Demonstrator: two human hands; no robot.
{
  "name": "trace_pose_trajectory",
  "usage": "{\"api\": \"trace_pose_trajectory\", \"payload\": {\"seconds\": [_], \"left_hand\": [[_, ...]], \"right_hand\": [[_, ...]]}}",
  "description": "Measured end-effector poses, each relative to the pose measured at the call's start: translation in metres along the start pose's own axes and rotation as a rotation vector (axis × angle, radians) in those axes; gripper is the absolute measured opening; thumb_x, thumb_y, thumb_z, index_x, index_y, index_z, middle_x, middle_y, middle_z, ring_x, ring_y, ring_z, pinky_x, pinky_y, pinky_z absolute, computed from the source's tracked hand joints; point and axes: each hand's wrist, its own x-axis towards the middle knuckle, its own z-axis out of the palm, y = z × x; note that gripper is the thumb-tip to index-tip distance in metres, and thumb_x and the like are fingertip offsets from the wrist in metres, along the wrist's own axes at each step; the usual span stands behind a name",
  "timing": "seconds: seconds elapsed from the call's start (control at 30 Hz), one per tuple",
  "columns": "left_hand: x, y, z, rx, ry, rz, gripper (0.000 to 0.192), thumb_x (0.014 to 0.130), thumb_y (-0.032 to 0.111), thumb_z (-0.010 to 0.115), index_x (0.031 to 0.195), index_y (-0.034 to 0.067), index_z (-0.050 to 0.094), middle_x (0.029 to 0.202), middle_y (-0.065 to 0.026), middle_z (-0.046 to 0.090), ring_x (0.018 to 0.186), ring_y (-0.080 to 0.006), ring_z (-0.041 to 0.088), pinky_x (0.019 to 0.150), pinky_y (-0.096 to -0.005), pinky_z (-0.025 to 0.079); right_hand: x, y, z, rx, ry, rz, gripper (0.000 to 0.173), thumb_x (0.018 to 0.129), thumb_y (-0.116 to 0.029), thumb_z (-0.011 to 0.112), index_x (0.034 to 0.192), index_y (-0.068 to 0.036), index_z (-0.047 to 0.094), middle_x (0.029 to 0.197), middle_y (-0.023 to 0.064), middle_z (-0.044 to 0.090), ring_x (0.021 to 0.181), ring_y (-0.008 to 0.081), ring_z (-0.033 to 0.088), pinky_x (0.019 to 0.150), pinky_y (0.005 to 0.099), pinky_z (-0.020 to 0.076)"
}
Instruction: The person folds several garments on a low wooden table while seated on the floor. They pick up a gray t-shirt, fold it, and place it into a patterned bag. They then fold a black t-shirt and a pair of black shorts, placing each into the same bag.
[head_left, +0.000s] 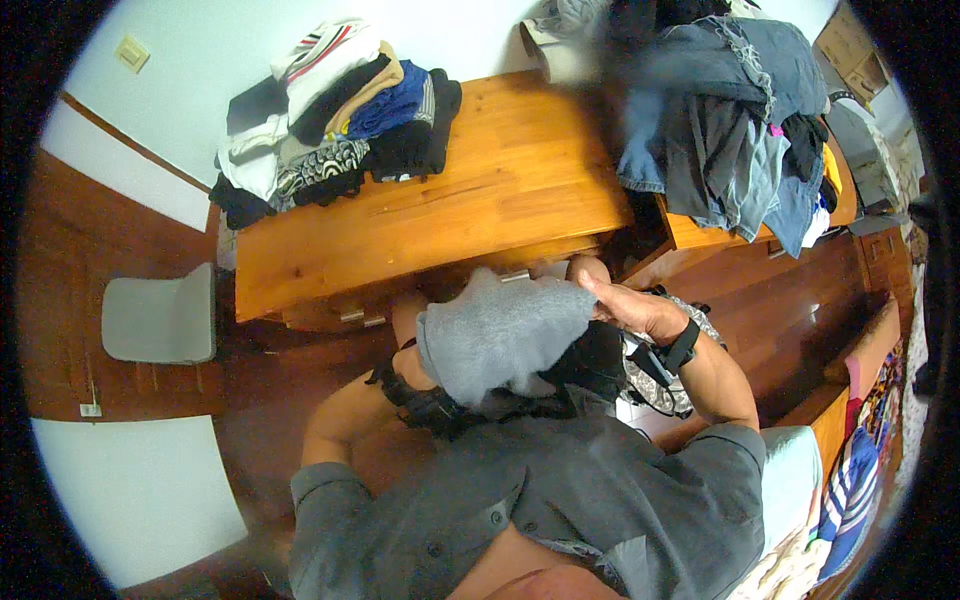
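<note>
A grey knitted cloth garment is stretched between my hands, above my lap. At its right end my right hand pinches the edge, thumb on top; a black band circles that wrist. My left hand meets the cloth's left end, by what looks like a hem. The fabric covers its fingers, so their grip is hidden. Black straps wrap the left wrist. Behind and below the cloth lies dark black material, whose kind I cannot make out.
Ahead stands a wooden desk with drawers. Folded clothes are stacked at its left. Jeans and other clothes are heaped on another wooden surface at right. A patterned bag sits beside me, a grey chair at left.
</note>
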Motion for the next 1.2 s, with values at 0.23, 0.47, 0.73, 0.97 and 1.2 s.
{"api": "trace_pose_trajectory", "payload": {"seconds": [0.23, 0.47, 0.73, 0.97, 1.2], "left_hand": [[-0.004, -0.018, -0.042, -0.557, -0.045, -0.163, 0.044, 0.095, 0.026, 0.050, 0.135, 0.006, 0.050, 0.127, -0.0113, 0.058, 0.118, -0.0265, 0.057, 0.101, -0.0410, 0.044], [-0.009, -0.011, -0.049, -0.675, 0.054, -0.336, 0.051, 0.099, 0.036, 0.046, 0.141, 0.005, 0.046, 0.140, -0.0117, 0.053, 0.124, -0.0258, 0.054, 0.106, -0.0434, 0.042], [-0.011, -0.031, -0.064, -1.296, 0.475, -0.405, 0.061, 0.101, 0.048, 0.041, 0.142, 0.002, 0.043, 0.142, -0.0140, 0.051, 0.129, -0.0280, 0.050, 0.110, -0.0471, 0.037], [0.007, -0.005, -0.091, -0.401, 0.594, -0.443, 0.067, 0.085, 0.007, 0.073, 0.141, -0.006, 0.039, 0.128, -0.0156, 0.058, 0.117, -0.0231, 0.057, 0.101, -0.0362, 0.046], [0.022, 0.031, -0.136, 0.275, 0.594, -0.252, 0.059, 0.075, 0.004, 0.080, 0.127, -0.005, 0.052, 0.109, -0.0117, 0.066, 0.095, -0.0165, 0.063, 0.084, -0.0288, 0.051]], "right_hand": [[0.021, -0.004, 0.007, -0.094, 0.036, -0.375, 0.050, 0.098, -0.042, 0.056, 0.125, -0.001, 0.061, 0.123, 0.0058, 0.063, 0.116, 0.0153, 0.054, 0.102, 0.0336, 0.0419], [0.028, -0.027, 0.014, 0.178, 0.292, -0.311, 0.031, 0.101, -0.031, 0.055, 0.109, -0.004, 0.068, 0.098, 0.0044, 0.071, 0.084, 0.0141, 0.065, 0.079, 0.0296, 0.0517], [0.021, -0.066, 0.006, 0.372, 0.322, -0.266, 0.024, 0.099, -0.022, 0.057, 0.109, -0.002, 0.065, 0.098, 0.0063, 0.069, 0.088, 0.0177, 0.066, 0.083, 0.0313, 0.0520], [0.022, -0.105, -0.013, -0.086, 0.462, -0.245, 0.034, 0.090, -0.008, 0.064, 0.119, 0.008, 0.057, 0.113, 0.0138, 0.066, 0.106, 0.0224, 0.062, 0.097, 0.0328, 0.0468], [0.024, -0.143, -0.018, -0.440, 0.594, -0.531, 0.065, 0.082, 0.001, 0.072, 0.140, 0.008, 0.042, 0.112, 0.0120, 0.064, 0.096, 0.0162, 0.061, 0.086, 0.0290, 0.0496]]}}
